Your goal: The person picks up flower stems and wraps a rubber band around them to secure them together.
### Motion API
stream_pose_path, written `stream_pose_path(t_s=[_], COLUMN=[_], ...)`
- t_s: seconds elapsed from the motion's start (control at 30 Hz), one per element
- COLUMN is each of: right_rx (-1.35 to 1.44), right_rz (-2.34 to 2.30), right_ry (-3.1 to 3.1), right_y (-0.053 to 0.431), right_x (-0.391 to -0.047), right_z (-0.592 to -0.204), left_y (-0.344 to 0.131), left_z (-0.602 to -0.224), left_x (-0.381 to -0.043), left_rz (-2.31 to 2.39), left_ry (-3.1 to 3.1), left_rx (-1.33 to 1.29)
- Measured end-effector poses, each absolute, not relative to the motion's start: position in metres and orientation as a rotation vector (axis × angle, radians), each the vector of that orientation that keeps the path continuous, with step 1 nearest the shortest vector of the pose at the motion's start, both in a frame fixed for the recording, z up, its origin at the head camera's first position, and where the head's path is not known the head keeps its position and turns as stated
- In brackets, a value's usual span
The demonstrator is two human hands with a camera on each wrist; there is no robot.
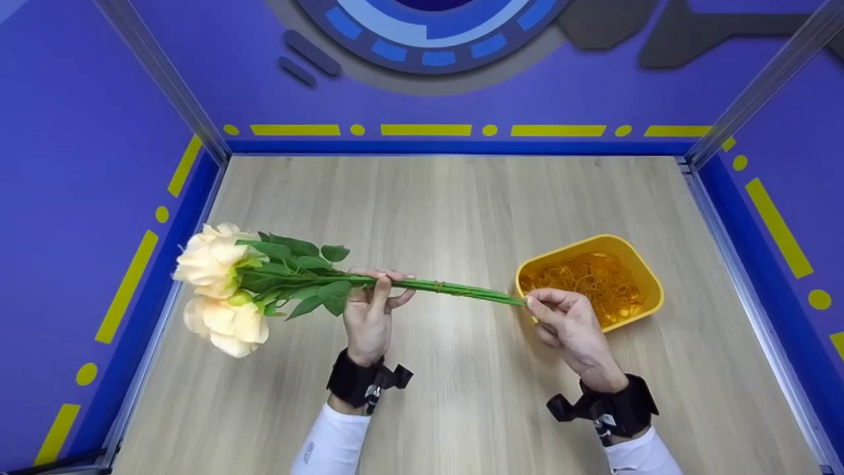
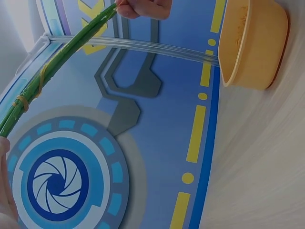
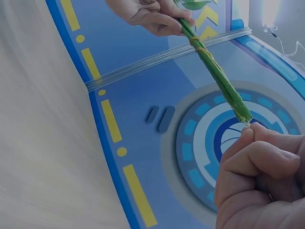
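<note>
A bunch of artificial flowers (image 1: 224, 323) lies sideways across the head view, cream blooms at the left and green stems (image 1: 475, 291) running right. My left hand (image 1: 372, 313) holds the stems just below the leaves, thumb in front and fingers behind. An orange rubber band (image 3: 194, 42) circles the stems a little beyond that hand, with a strand slanting along them. At the cut stem ends, my right hand (image 1: 570, 330) pinches a thin yellowish strand of the rubber band between thumb and forefinger; its other fingers are curled.
A yellow tub (image 1: 653, 290) holding many loose orange rubber bands (image 1: 593, 277) stands on the wooden table (image 1: 455, 396), beside and partly behind my right hand. Blue printed panels (image 1: 428, 109) enclose the table at the back and on both sides.
</note>
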State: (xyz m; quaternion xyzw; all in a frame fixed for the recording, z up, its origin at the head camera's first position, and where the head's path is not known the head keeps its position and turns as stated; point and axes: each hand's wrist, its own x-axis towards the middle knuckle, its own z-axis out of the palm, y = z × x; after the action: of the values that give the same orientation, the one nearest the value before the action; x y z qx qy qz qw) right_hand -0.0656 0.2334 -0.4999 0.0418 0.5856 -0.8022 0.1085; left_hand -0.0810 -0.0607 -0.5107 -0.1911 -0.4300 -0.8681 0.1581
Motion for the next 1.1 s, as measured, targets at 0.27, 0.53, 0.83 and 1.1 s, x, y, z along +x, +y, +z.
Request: stream_pose_path(t_s=[0.27,0.53,0.83,1.1], right_rx=[0.139,0.074,-0.2,-0.204], right_rz=[-2.36,-2.17,-2.09,-2.176], right_ry=[2.122,2.487,2.731,2.477], right_y=[0.225,0.222,0.222,0.23], right_x=[-0.061,-0.064,-0.069,-0.072], right_z=[-0.49,-0.483,-0.485,-0.483], left_y=[-0.06,-0.059,-0.057,-0.061], left_z=[-0.507,-0.504,-0.502,-0.502], left_x=[-0.081,-0.077,-0.075,-0.076], left_rz=[-2.426,-2.436,-2.426,-2.519], left_ry=[-1.262,-1.298,-1.336,-1.264], left_rx=[-0.569,-0.54,-0.535,-0.46])
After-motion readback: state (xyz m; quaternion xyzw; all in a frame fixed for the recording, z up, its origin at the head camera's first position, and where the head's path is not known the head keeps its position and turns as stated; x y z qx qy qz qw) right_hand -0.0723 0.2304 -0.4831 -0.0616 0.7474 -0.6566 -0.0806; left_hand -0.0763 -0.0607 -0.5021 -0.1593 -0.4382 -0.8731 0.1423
